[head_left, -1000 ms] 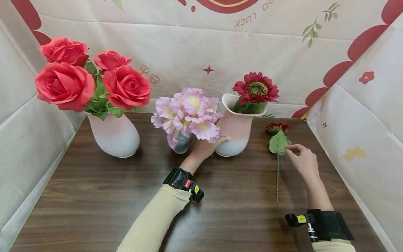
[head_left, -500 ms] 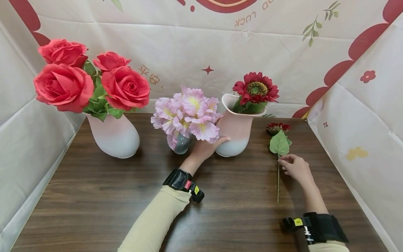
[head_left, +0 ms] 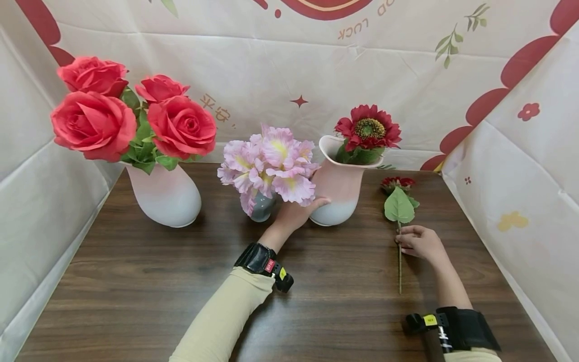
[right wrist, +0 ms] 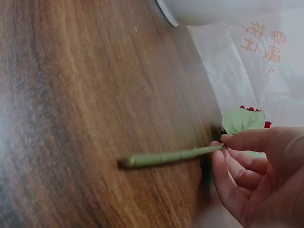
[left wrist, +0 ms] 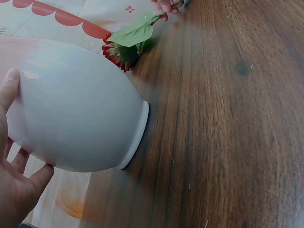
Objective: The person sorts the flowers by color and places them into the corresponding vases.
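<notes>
In the head view my left hand (head_left: 295, 213) holds the side of a pink-and-white vase (head_left: 339, 188), thumb in front. The left wrist view shows its fingers spread around the vase's wall (left wrist: 80, 104). One red sunflower (head_left: 368, 128) stands in that vase. My right hand (head_left: 421, 244) pinches the stem of a second red sunflower (head_left: 399, 206), just below its green leaf. In the right wrist view the bare end of the stem (right wrist: 161, 158) sticks out from between thumb and fingers, slanting over the wood. Its bloom points away from me.
Beside my left hand stands a small grey vase (head_left: 261, 207) with pink-and-yellow flowers (head_left: 271, 163). At the left, another pink-and-white vase (head_left: 165, 198) bears several large red roses (head_left: 92, 123). White printed cloth (head_left: 280, 70) borders the wooden table (head_left: 181, 301) at the back and sides.
My right hand has moved down from beside the leaf to the stem and taken hold of it. The sunflower has shifted slightly. My left hand stays at the vase.
</notes>
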`<state>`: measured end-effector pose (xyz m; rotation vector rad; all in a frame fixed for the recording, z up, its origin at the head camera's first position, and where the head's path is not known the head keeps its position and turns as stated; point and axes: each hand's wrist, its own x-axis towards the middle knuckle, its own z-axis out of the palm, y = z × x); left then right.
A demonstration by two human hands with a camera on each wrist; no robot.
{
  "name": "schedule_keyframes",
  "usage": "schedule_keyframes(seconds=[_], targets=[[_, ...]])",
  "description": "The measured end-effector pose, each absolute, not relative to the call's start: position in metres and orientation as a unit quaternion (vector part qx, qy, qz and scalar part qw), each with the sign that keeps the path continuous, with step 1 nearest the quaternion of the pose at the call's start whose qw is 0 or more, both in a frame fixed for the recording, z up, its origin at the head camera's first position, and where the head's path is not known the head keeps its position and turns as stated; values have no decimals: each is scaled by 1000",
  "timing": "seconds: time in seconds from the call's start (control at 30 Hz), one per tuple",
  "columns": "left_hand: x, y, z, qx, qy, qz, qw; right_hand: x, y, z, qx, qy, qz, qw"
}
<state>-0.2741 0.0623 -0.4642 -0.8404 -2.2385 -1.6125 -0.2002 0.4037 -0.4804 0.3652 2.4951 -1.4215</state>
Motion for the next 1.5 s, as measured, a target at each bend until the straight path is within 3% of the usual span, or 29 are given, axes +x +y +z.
schedule_keyframes(seconds=[0.23, 0.63, 0.97, 1.5], targets=[[-274, 62, -465, -287, -772, -551, 133, -199, 404, -471, 126, 839, -515, 119], [-273, 61, -466, -281, -776, -553, 119, -198, 402, -446, 102, 836, -536, 64], [-273, 61, -464, -281, -763, -571, 114, -193, 388, -422, 59, 708, -701, -68], [-272, 61, -464, -286, -762, -569, 120, -196, 341, -366, -21, 629, -712, -311]])
